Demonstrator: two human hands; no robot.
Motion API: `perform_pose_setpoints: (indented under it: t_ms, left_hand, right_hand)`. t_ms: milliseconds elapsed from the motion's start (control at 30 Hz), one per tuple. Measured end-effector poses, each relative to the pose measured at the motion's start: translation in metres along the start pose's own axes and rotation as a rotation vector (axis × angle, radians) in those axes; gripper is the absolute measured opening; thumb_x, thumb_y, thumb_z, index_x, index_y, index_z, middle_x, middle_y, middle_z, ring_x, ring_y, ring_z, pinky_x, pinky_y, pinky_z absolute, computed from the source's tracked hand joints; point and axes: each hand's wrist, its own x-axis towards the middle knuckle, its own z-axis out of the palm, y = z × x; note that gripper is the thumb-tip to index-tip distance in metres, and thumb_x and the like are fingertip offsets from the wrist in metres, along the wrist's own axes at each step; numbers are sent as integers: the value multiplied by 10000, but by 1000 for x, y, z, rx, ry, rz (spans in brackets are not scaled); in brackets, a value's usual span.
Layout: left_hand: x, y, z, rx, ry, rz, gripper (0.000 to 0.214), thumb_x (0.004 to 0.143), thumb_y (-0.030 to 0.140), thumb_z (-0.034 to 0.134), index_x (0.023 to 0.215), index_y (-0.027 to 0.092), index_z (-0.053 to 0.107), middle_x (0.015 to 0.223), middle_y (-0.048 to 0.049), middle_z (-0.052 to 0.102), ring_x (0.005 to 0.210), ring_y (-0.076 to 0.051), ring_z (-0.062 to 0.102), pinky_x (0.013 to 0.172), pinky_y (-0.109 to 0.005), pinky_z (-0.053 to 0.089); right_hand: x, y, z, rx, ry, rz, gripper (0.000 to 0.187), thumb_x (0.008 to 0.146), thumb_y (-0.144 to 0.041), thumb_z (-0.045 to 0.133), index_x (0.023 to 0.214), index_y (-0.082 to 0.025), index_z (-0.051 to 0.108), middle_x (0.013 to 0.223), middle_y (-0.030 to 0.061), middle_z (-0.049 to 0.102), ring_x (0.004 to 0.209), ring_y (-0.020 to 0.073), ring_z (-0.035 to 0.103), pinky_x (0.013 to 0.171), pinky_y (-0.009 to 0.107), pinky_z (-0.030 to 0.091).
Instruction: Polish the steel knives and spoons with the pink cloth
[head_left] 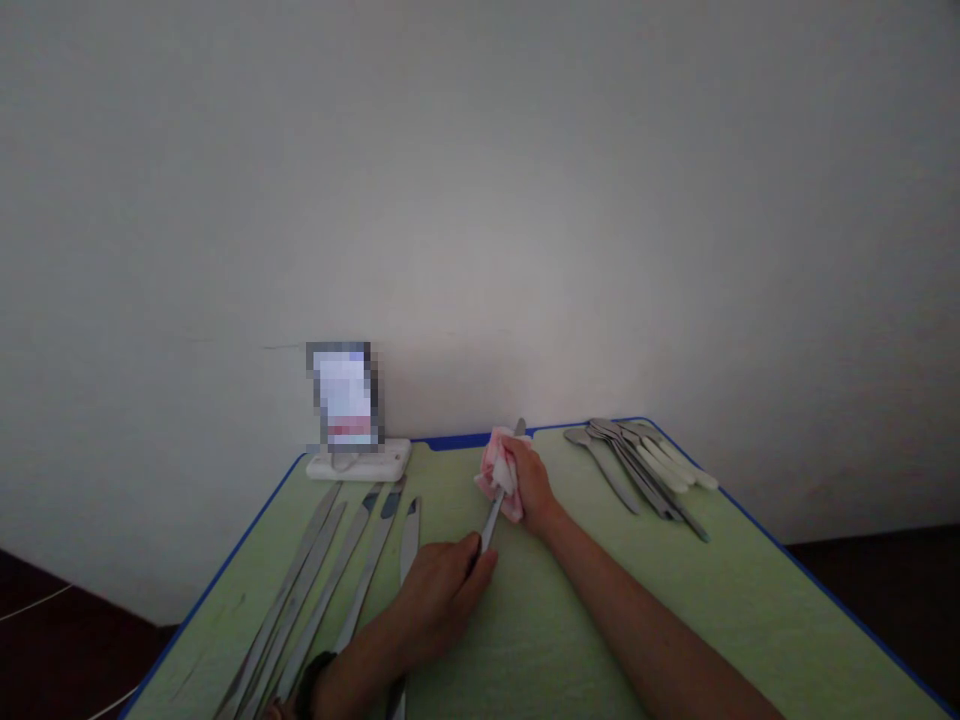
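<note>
My left hand (441, 592) is closed round the lower end of a metal table knife (492, 522), which slants up and away over the table. Higher on the same knife, my right hand (532, 484) pinches a crumpled pink and white cloth (495, 468) wrapped about the blade. The knife's tip pokes out past the cloth; the part inside it is hidden. To the left lie several more table knives (330, 580) side by side, one of them partly under my left forearm.
A green table (570, 620) with a blue edge stands against a pale wall (480, 200). At its back left, a blurred phone-like screen (345, 395) rests on a white base (360, 462). A pile of spoons (607, 470) and some white-handled cutlery (664, 465) lies at the right.
</note>
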Motion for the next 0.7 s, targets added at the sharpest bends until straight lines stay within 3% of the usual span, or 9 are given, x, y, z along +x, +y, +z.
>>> perform_pose_setpoints:
  t_ms: [133, 267, 467, 633, 700]
  left_hand:
    - [-1, -1, -2, 62, -22, 45, 381, 954, 369, 265, 718, 195, 508, 676, -31, 598, 642, -172, 566, 607, -253, 344]
    - [-3, -1, -5, -4, -28, 45, 385, 945, 378, 260, 688, 197, 483, 660, -23, 568, 624, -164, 538, 608, -254, 350]
    - [-3, 2, -9, -268, -48, -51, 338, 913, 411, 276, 668, 213, 400, 585, 22, 464, 561, -145, 465, 533, -234, 335]
    - [0, 1, -9, -340, 11, -106, 310, 900, 416, 280, 680, 221, 379, 577, 32, 447, 561, -145, 468, 546, -241, 335]
    - [1, 0, -7, -323, 35, -90, 297, 898, 407, 291, 690, 219, 388, 586, 25, 462, 571, -150, 478, 553, -246, 330]
  right_hand:
    - [10, -11, -8, 238, 120, 40, 258, 670, -407, 606, 568, -198, 494, 451, -41, 531, 400, 97, 482, 421, 215, 424]
    - [11, -15, -11, 289, 110, 55, 287, 688, -424, 620, 574, -192, 496, 454, -42, 530, 393, 83, 472, 412, 196, 413]
    - [5, -9, -7, 181, -84, -25, 361, 695, -502, 626, 564, -188, 507, 466, -37, 529, 392, 77, 445, 422, 200, 408]
    - [-4, 0, -4, -212, -388, -57, 437, 757, -557, 551, 565, -164, 556, 451, -14, 555, 391, 87, 458, 411, 202, 370]
    - [-7, 3, -3, -294, -444, -53, 449, 770, -552, 538, 551, -160, 554, 434, -11, 551, 386, 90, 466, 414, 204, 369]
